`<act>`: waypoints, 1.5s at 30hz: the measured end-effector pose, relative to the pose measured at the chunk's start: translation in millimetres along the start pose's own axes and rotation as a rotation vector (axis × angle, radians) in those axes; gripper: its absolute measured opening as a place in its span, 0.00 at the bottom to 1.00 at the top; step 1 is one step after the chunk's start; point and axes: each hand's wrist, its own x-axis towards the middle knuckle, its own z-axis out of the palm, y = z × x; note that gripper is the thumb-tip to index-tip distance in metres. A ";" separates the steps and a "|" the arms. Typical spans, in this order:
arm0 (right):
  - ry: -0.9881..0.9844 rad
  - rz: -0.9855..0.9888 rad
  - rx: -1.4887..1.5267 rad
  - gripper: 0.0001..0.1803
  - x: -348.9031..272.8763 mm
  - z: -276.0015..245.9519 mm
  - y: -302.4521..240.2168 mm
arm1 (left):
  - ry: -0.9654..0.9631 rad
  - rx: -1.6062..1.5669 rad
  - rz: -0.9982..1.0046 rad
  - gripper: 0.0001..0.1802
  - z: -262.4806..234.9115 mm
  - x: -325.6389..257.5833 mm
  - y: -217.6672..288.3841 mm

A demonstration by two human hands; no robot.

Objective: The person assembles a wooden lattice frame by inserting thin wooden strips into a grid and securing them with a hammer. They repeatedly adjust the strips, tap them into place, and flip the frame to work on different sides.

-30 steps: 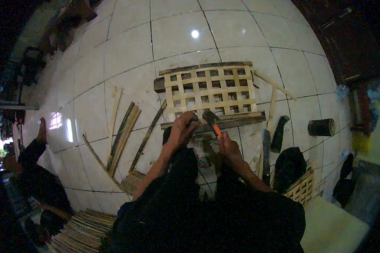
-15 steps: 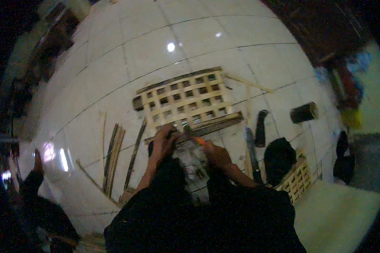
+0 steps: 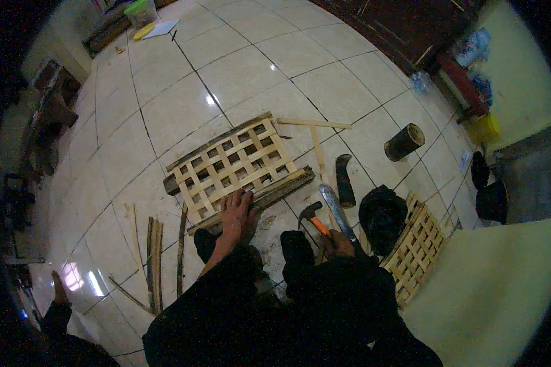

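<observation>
My left hand (image 3: 234,214) rests on the near edge of a woven bamboo lattice (image 3: 245,165), its fingers laid over the strips and the dark wooden bar (image 3: 284,188). Whether anything small is under the fingers is hidden. In my right hand (image 3: 338,244) is a claw hammer (image 3: 317,221) with a dark head and an orange handle. It is held low to the right, away from the lattice. Just beyond that hand lies a long knife (image 3: 337,208) with a broad grey blade. A dark curved sheath-like piece (image 3: 344,180) lies farther out.
Loose bamboo strips (image 3: 154,263) lie at left. A dark cylinder (image 3: 404,142), a black bag-like bundle (image 3: 382,219) and a second woven panel (image 3: 416,254) are at right. At lower left, another person's foot (image 3: 59,289) shows. Dark furniture (image 3: 410,30) stands at the far right.
The hammer has moved from the lattice's near edge, back and to the right in my right hand. My left hand stays at that edge, its fingers now flatter. The view has shifted.
</observation>
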 end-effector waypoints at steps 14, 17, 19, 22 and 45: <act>0.059 0.063 -0.308 0.25 -28.5 -43.0 24.2 | 0.052 0.107 0.076 0.23 14.3 21.8 -14.2; -0.007 0.091 -0.224 0.25 -31.2 -39.9 19.7 | 0.067 0.096 0.022 0.25 10.3 19.7 -1.2; -0.062 0.113 -0.162 0.25 -30.2 -35.7 12.5 | 0.098 0.127 0.011 0.24 18.4 18.5 -0.1; -0.169 0.136 -0.081 0.26 -22.2 -26.4 -7.6 | 0.124 0.178 -0.004 0.24 19.4 17.1 -0.3; -0.616 0.341 0.042 0.29 15.3 -43.3 -81.8 | 0.095 0.068 0.000 0.17 4.4 26.7 1.2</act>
